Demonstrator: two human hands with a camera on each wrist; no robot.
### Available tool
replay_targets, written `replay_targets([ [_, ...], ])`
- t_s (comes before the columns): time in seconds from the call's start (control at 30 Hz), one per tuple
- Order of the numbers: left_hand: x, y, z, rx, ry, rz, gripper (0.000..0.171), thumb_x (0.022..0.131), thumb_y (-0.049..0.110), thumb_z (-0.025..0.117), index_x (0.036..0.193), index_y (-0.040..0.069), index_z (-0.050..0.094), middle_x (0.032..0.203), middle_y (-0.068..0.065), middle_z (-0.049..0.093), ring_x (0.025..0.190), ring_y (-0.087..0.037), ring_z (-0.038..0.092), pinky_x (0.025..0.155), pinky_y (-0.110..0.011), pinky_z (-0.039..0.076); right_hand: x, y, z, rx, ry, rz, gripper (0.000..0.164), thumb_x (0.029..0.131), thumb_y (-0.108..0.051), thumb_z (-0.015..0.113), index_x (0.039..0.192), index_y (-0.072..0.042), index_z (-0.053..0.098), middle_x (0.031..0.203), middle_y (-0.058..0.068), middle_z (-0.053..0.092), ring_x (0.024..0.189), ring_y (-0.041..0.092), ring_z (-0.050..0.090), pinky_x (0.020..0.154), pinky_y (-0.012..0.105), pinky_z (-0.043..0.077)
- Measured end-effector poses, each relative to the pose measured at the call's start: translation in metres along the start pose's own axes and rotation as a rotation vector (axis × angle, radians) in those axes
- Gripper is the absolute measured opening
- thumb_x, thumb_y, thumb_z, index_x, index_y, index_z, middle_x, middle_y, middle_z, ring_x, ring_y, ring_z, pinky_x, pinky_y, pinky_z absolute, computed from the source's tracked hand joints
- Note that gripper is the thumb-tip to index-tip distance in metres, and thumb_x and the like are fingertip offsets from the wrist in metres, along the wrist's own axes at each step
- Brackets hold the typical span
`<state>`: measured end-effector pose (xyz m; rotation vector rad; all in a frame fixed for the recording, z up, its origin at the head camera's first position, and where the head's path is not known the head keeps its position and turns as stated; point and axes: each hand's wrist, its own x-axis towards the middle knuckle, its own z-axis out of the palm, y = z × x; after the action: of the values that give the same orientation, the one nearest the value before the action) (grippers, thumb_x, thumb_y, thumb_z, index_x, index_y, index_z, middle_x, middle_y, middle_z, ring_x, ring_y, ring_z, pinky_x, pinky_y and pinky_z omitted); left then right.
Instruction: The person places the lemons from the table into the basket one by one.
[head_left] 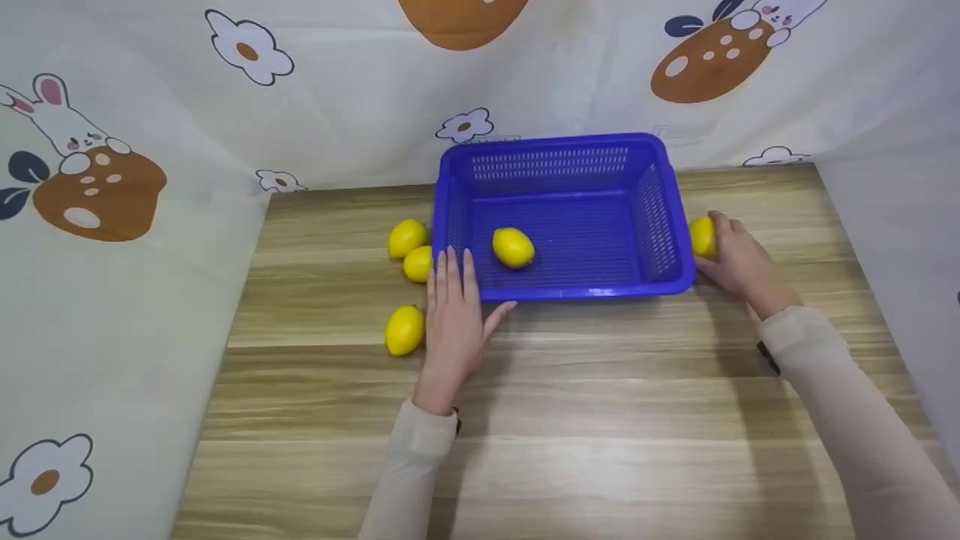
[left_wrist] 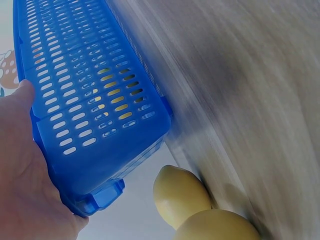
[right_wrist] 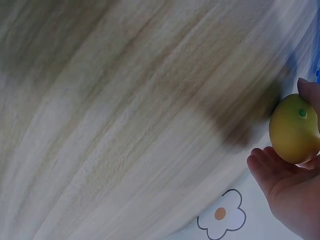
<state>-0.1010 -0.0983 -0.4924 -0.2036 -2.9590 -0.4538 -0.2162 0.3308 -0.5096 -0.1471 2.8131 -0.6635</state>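
A blue plastic basket (head_left: 570, 292) with slotted walls stands at the back of the table, one lemon (head_left: 513, 248) inside it. My left hand (head_left: 456, 322) rests on its front left corner with straight fingers over the rim; the left wrist view shows the thumb against the basket wall (left_wrist: 85, 165). Right of the basket, my right hand (head_left: 739, 262) holds another yellow lemon (head_left: 703, 238) between thumb and fingers. The right wrist view shows that lemon (right_wrist: 292, 132) with a green spot at its end.
Left of the basket lie two lemons close together, a rear lemon (head_left: 407, 238) and a front lemon (head_left: 418, 264) partly hidden by the basket. Another lemon (head_left: 405, 330) lies beside my left hand. Printed cloth (head_left: 360, 112) rises behind the wooden table (head_left: 600, 450) and along its sides.
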Motion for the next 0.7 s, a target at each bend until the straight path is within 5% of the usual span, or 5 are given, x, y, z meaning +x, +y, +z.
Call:
replay_targets([
  [0.7, 0.001, -0.001, 0.003, 0.015, 0.049, 0.028, 0.099, 0.101, 0.063, 0.057, 0.164, -0.006, 0.025, 0.169, -0.034, 0.021, 0.16, -0.044, 0.021, 0.133, -0.053, 0.014, -0.012, 0.002, -0.006, -0.016, 0.044, -0.025, 0.088, 0.101, -0.027, 0.068, 0.159, 0.012, 0.016, 0.142, 0.051, 0.035, 0.113, 0.063, 0.05, 0.1, 0.077, 0.043],
])
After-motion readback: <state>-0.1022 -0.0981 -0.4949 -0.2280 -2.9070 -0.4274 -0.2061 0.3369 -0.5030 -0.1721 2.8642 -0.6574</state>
